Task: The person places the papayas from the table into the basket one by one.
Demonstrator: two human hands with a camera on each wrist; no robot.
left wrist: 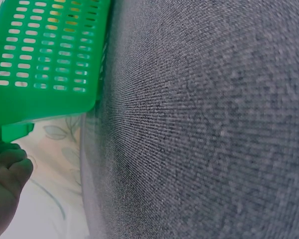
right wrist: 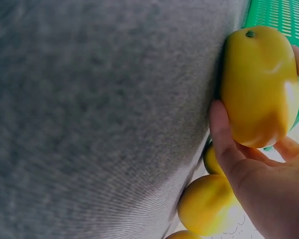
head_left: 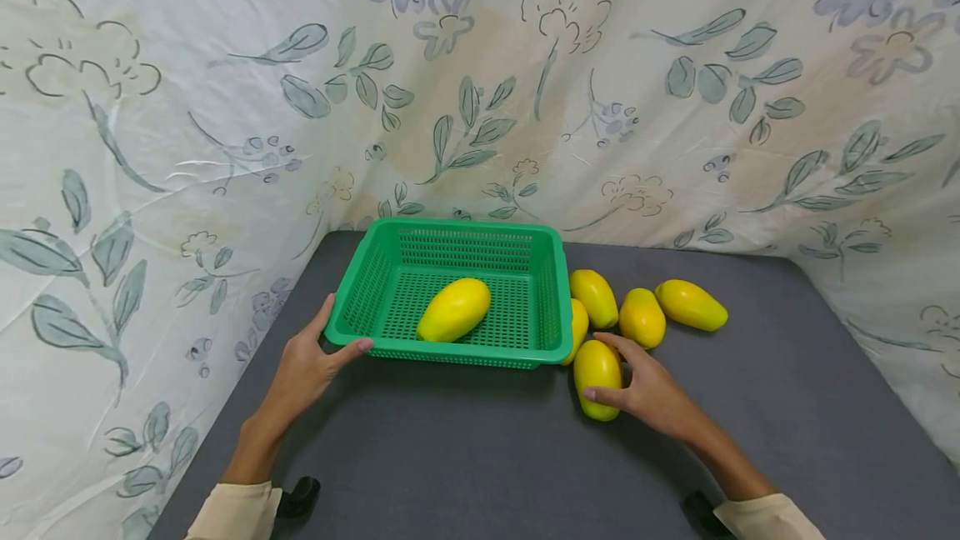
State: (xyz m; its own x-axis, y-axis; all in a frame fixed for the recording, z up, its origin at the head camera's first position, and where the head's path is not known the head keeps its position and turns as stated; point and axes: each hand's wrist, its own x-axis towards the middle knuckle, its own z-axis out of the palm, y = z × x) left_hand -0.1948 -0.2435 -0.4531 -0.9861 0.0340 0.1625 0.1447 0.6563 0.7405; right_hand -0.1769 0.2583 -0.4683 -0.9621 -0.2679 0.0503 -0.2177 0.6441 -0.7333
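Observation:
A green plastic basket point(head_left: 450, 354) with slotted walls stands on the grey cloth, one yellow mango point(head_left: 454, 310) lying inside it. My left hand point(head_left: 303, 369) holds its near left corner, thumb along the front rim and fingers at the left side. In the left wrist view those fingers point(left wrist: 12, 167) show below the basket's rim. Just right of the basket, my right hand point(head_left: 645, 386) grips another mango point(head_left: 597, 382), fingers and thumb around it. The right wrist view shows this held mango point(right wrist: 261, 84) close up, its stem end facing the camera.
Behind the right hand several more mangoes lie close together, among them one mango point(head_left: 595, 298) by the basket, another mango point(head_left: 642, 317) and a greenish-tipped mango point(head_left: 690, 304) farthest right. One mango point(head_left: 578, 327) is partly hidden by the basket's rim. A floral curtain point(head_left: 480, 107) hangs behind the table.

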